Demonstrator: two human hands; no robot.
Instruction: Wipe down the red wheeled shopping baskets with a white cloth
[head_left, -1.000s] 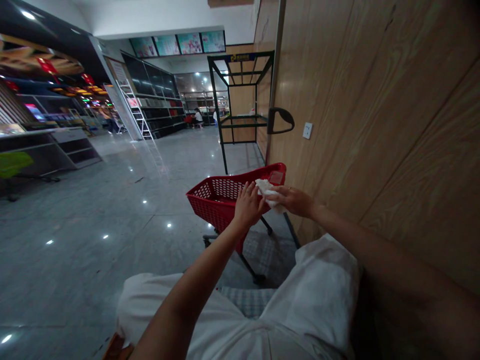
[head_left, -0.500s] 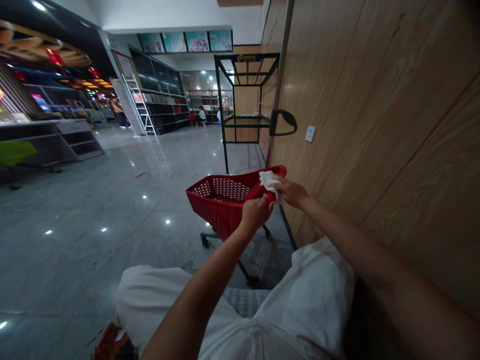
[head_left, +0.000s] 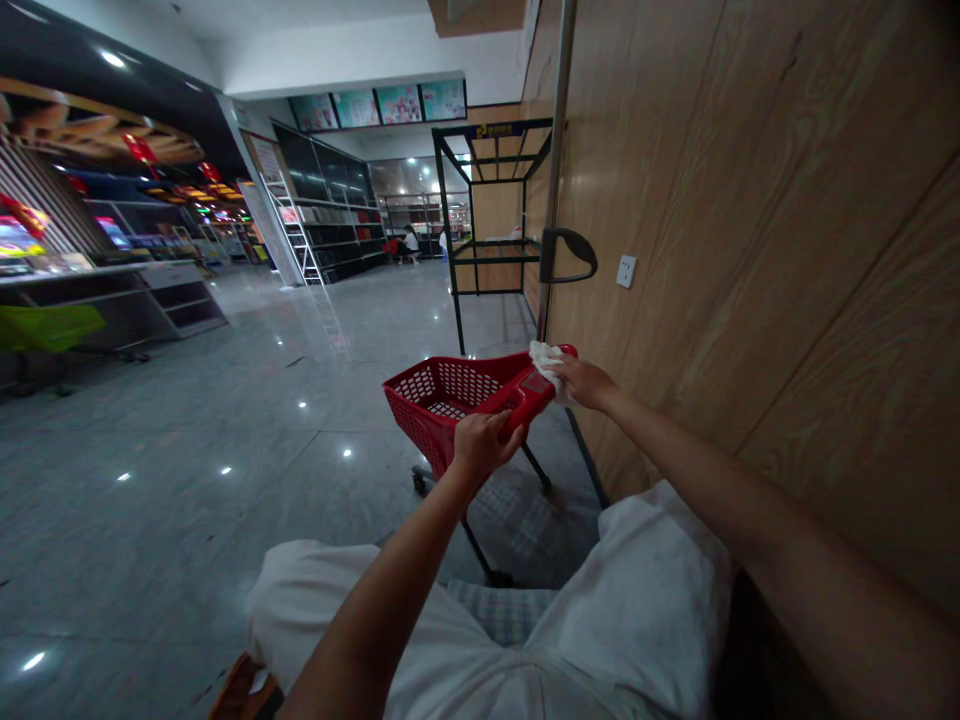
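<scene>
My left hand [head_left: 484,443] curls around the near left end of the handle [head_left: 534,392] of a small red shopping cart [head_left: 420,420], the fingers bent closely over it. My right hand [head_left: 589,384] holds a crumpled white cloth [head_left: 547,358] against the handle's other end; those fingers are drawn together on the cloth, though their tips are partly hidden in its folds. The cart stands on a shiny grey floor [head_left: 247,410], just ahead of my knees, with a wood-panelled wall [head_left: 750,250] to the right.
</scene>
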